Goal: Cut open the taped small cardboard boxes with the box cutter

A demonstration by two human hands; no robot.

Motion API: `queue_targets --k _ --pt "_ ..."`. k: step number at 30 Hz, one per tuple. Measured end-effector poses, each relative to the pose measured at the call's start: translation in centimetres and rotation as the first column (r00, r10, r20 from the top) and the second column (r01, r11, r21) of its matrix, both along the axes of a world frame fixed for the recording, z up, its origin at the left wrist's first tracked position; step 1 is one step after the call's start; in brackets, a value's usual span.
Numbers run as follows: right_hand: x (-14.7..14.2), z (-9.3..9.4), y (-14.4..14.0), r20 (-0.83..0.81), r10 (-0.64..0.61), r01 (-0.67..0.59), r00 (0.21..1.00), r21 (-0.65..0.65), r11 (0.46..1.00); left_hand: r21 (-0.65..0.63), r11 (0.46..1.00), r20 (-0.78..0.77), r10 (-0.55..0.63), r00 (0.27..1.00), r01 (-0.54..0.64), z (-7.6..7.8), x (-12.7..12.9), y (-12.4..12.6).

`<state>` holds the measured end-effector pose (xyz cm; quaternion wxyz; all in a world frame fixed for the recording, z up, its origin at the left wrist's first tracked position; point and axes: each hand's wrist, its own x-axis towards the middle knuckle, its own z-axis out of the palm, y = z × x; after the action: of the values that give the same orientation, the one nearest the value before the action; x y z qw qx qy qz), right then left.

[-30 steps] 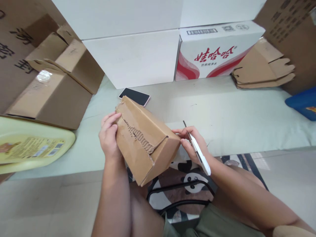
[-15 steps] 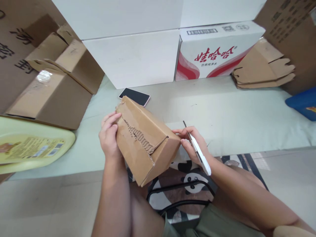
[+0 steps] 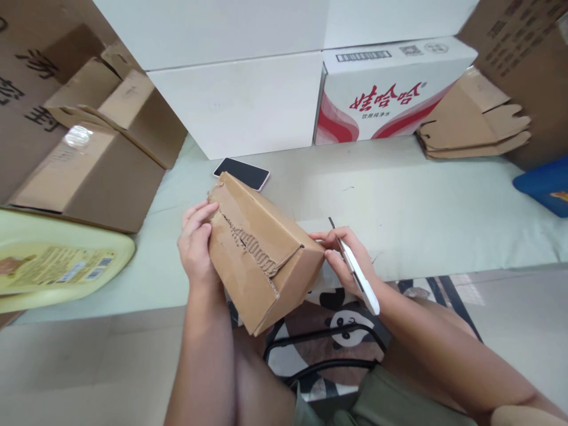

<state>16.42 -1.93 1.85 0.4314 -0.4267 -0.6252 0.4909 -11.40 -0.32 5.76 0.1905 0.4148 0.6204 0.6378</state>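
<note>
Tilted between my two hands is a small brown cardboard box (image 3: 252,236), with a torn strip of bare corrugation along the seam of the face turned to me. My left hand (image 3: 197,242) grips its left end, fingers on the edge and thumb on the face. At the box's right corner, my right hand (image 3: 348,257) presses thumb and fingertips against the cardboard. That same hand also holds a white-handled utility knife (image 3: 359,277), its dark blade pointing up and away. The underside of the box is hidden.
A phone (image 3: 243,173) lies just behind the box on the pale green tabletop (image 3: 377,219). White cartons (image 3: 239,109) and a red-and-white carton (image 3: 386,100) stand behind. Brown boxes (image 3: 115,177) and a yellow bottle (image 3: 66,260) are at left; folded cardboard (image 3: 474,127) and a blue object (image 3: 544,186) at right.
</note>
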Motion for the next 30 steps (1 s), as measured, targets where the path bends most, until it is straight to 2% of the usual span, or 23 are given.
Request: queue_targets --k 30 --pt "-0.15 0.22 0.00 -0.010 0.008 -0.009 1.000 -0.028 1.000 0.006 1.000 0.015 -0.002 1.000 0.002 -0.26 -0.23 0.05"
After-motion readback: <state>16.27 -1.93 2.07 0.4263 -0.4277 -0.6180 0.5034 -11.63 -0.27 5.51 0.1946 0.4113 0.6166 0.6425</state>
